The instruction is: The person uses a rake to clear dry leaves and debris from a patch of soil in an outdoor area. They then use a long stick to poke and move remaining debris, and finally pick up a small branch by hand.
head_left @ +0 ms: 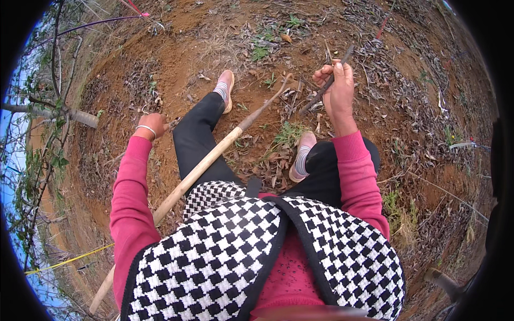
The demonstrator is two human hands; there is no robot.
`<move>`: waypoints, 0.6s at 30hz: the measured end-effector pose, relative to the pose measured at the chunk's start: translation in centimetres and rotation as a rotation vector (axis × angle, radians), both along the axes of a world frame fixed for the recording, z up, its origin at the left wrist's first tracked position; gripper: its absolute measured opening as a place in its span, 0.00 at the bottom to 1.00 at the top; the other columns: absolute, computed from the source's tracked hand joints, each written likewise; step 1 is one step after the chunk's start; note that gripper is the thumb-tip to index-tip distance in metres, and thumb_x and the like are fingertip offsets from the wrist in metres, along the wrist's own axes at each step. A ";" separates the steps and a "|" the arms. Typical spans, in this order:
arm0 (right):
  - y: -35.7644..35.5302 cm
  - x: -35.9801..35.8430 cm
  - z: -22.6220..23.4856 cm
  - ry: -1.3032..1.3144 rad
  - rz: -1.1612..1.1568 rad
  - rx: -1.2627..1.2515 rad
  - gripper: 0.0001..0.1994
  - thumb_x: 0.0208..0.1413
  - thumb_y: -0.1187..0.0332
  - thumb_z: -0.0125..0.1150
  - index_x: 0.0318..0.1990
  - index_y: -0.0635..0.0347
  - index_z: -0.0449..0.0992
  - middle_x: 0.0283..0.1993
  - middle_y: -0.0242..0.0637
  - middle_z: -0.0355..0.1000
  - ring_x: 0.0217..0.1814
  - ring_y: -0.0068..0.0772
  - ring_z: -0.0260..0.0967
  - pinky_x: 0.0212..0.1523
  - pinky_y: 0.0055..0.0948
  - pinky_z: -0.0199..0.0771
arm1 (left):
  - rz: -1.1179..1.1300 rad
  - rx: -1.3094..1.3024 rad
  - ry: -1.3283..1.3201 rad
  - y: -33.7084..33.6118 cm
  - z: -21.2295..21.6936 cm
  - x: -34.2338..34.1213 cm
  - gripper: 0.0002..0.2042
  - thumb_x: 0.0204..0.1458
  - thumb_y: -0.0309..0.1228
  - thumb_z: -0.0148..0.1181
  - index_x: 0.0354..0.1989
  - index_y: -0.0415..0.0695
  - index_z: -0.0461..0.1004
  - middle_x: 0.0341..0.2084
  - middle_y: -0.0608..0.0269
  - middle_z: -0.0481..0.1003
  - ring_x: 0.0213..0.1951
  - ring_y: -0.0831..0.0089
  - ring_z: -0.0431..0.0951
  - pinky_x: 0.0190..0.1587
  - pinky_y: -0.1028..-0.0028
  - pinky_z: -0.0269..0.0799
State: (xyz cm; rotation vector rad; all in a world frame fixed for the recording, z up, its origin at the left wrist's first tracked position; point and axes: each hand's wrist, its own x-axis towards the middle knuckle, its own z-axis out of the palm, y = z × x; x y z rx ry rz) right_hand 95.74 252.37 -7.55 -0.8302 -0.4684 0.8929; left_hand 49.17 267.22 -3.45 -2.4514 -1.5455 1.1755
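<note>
I sit on bare reddish soil with both legs stretched out. My right hand (336,83) is raised in front of me and grips a thin dark stick (323,88) that slants from upper right to lower left. My left hand (152,125), with a bangle on the wrist, is pressed down on the ground at my left side, fingers curled; whether it holds anything is hidden. A long wooden handle (206,163) lies across my left leg, its darker far end (273,96) resting on the soil between my feet.
Dry leaves, twigs and small green weeds (289,131) litter the soil. A cut tree branch (80,116) stands at the left. A yellow cord (69,260) runs at lower left, a pink-tipped line (142,13) at the top, a short stump (441,281) at lower right.
</note>
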 end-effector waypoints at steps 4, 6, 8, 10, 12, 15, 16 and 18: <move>1.3 -2.1 0.5 0.218 0.122 0.116 0.07 0.68 0.66 0.43 0.45 0.58 0.63 0.40 0.39 0.70 0.46 0.41 0.72 0.53 0.48 0.74 | 0.077 0.141 -1.100 -4.5 -0.1 7.2 0.16 0.55 0.40 0.60 0.47 0.42 0.76 0.38 0.53 0.79 0.40 0.62 0.80 0.43 0.66 0.75; 1.3 -3.7 0.5 0.305 0.234 0.189 0.06 0.68 0.68 0.42 0.44 0.58 0.64 0.42 0.41 0.70 0.50 0.44 0.71 0.59 0.54 0.69 | -0.045 -0.212 -1.409 -7.5 -0.7 13.2 0.24 0.55 0.40 0.60 0.58 0.42 0.67 0.47 0.53 0.73 0.39 0.64 0.80 0.44 0.67 0.74; 1.0 -5.0 0.2 0.380 0.339 0.235 0.07 0.68 0.68 0.41 0.43 0.59 0.67 0.43 0.41 0.71 0.52 0.43 0.70 0.61 0.53 0.68 | -0.049 -0.430 -1.422 -10.5 -1.1 18.5 0.28 0.56 0.40 0.59 0.62 0.42 0.61 0.46 0.46 0.72 0.40 0.60 0.80 0.46 0.66 0.74; 0.7 -5.5 0.0 0.395 0.327 0.209 0.07 0.68 0.68 0.42 0.43 0.59 0.67 0.44 0.42 0.71 0.54 0.44 0.70 0.62 0.54 0.67 | 0.120 -0.623 -1.367 -11.7 -1.1 21.3 0.19 0.57 0.37 0.54 0.54 0.40 0.66 0.30 0.45 0.76 0.34 0.53 0.79 0.39 0.60 0.72; 0.5 -5.1 -0.3 0.372 0.319 0.192 0.07 0.68 0.68 0.42 0.43 0.59 0.67 0.44 0.41 0.71 0.54 0.44 0.70 0.62 0.54 0.67 | 0.221 -0.612 -1.356 -11.8 -1.1 21.8 0.14 0.58 0.37 0.53 0.46 0.41 0.71 0.26 0.50 0.76 0.32 0.54 0.78 0.36 0.59 0.71; 0.3 -3.3 -0.3 -0.045 0.174 -0.185 0.13 0.67 0.65 0.46 0.54 0.61 0.62 0.52 0.45 0.70 0.56 0.42 0.69 0.62 0.46 0.67 | 0.027 -0.583 -1.412 -9.9 -0.9 19.9 0.14 0.63 0.38 0.47 0.44 0.40 0.73 0.18 0.68 0.68 0.20 0.80 0.67 0.25 0.75 0.64; 0.2 -2.8 -0.3 -0.233 0.105 -0.309 0.16 0.67 0.64 0.47 0.57 0.61 0.60 0.55 0.46 0.69 0.57 0.41 0.69 0.62 0.44 0.67 | 0.090 -0.746 -1.353 -9.0 -0.9 19.1 0.16 0.64 0.39 0.46 0.45 0.39 0.73 0.17 0.70 0.65 0.21 0.82 0.66 0.25 0.76 0.63; -0.4 -2.0 -0.3 -0.860 -0.124 -0.409 0.27 0.63 0.64 0.53 0.66 0.64 0.52 0.61 0.48 0.65 0.62 0.43 0.65 0.58 0.37 0.69 | 0.304 -0.983 -1.230 -7.6 -1.1 17.5 0.18 0.65 0.42 0.45 0.45 0.40 0.74 0.18 0.73 0.64 0.21 0.82 0.64 0.25 0.77 0.63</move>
